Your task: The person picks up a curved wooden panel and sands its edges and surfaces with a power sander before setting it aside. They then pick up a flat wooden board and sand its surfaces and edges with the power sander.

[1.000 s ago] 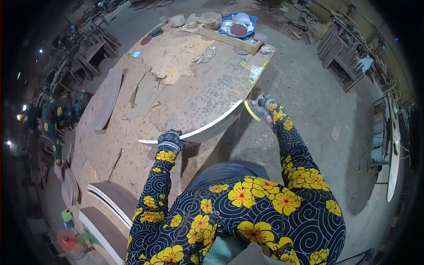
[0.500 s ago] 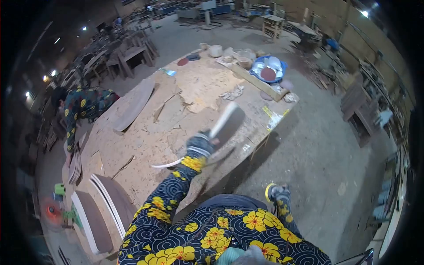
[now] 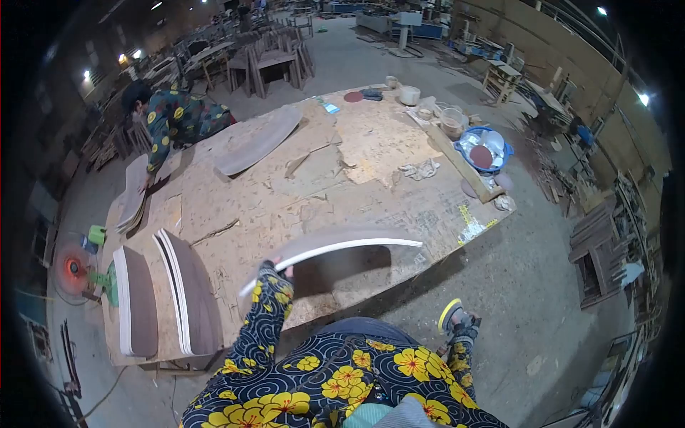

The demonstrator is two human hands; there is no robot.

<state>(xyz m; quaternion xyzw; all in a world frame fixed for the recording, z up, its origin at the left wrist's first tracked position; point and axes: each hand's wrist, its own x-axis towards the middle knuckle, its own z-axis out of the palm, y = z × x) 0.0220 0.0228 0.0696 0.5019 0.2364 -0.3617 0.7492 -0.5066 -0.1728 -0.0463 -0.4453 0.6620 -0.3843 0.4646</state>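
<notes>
My left hand [image 3: 275, 271], gloved, grips a curved wooden panel [image 3: 335, 237] near its left end. The panel has a pale edge facing me and is held over the front of the worktable [image 3: 264, 207], with a dark shadow beneath it. Off the table's front edge, at my right side, my right hand [image 3: 462, 324] is closed around a round hand sander [image 3: 449, 314] with a yellow rim. Left of my left hand stand more curved panels, one group [image 3: 193, 299] close by and another [image 3: 138, 307] farther left.
Across the table at left, a person [image 3: 171, 121] reaches toward a stack of curved panels [image 3: 133, 192]. Another curved panel [image 3: 260, 146] lies farther back. A blue basin [image 3: 508, 151] and a wooden bar [image 3: 457, 160] sit at the right end. A fan [image 3: 73, 267] stands at left.
My left hand has come left and nearer to me, and the panel has swung from pointing away to lying crosswise. The view has shifted. My right hand still holds the sander low.
</notes>
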